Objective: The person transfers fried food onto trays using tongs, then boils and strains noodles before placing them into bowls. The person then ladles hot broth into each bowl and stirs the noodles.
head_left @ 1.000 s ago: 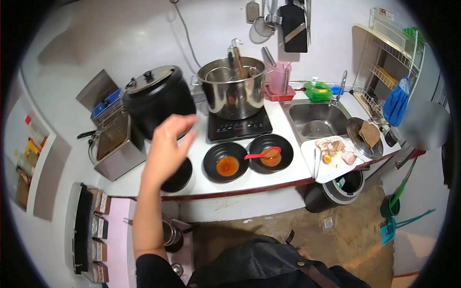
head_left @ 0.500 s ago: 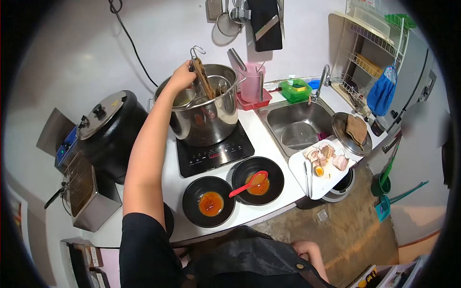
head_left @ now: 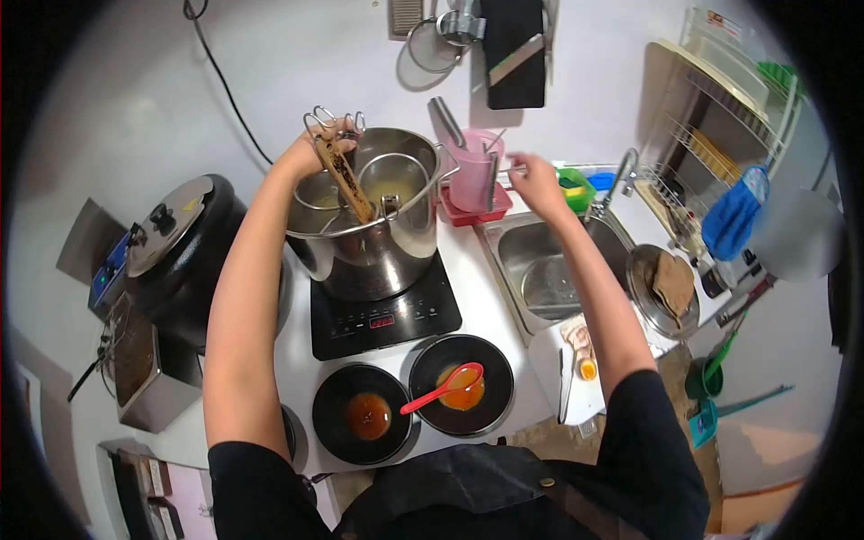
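My left hand is closed on the hooked handles at the back left rim of the large steel pot. Beside its fingers a wooden handle leans into the pot, where round strainers sit. My right hand is closed at the right side of the pink pitcher, which holds metal utensils; a thin metal handle shows at its fingertips. Below the pot, on the counter, stand two black bowls with orange-brown liquid, the left bowl and the right bowl, with a red spoon lying across the latter.
The pot stands on a black induction cooker. A black soup warmer and a fryer are at the left. Right are the sink, a white board with meat and egg, a round lid and a wire rack.
My left hand has gone from over the counter to the handles in the pot. My right arm has come up from low at the body to the pink pitcher. The view has shifted.
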`<state>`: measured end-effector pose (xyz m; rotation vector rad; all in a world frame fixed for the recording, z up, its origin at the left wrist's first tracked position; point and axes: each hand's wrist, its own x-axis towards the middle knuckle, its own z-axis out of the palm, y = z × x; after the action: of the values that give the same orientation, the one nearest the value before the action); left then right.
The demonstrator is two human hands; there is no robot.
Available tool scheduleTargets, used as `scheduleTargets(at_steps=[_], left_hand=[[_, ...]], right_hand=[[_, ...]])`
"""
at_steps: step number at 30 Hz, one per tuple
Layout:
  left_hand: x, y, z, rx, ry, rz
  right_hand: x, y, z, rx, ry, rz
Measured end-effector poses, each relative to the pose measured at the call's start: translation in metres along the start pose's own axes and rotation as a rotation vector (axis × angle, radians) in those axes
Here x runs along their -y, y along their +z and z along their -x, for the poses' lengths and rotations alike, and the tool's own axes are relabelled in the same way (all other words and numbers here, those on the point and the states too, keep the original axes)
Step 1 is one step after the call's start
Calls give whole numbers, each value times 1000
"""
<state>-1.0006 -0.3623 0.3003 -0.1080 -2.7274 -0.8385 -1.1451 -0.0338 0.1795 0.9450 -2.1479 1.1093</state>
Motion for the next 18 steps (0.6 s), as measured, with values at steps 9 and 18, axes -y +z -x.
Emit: scheduleTargets(at_steps=[9,18], left_hand=[[-55,-21,96,-228,-217,-299],[-209,-39,87,-646,175,-321]], right_hand=[[-33,64,-123,73,-209,196],[241,-106,-127,-403,-712,-103]])
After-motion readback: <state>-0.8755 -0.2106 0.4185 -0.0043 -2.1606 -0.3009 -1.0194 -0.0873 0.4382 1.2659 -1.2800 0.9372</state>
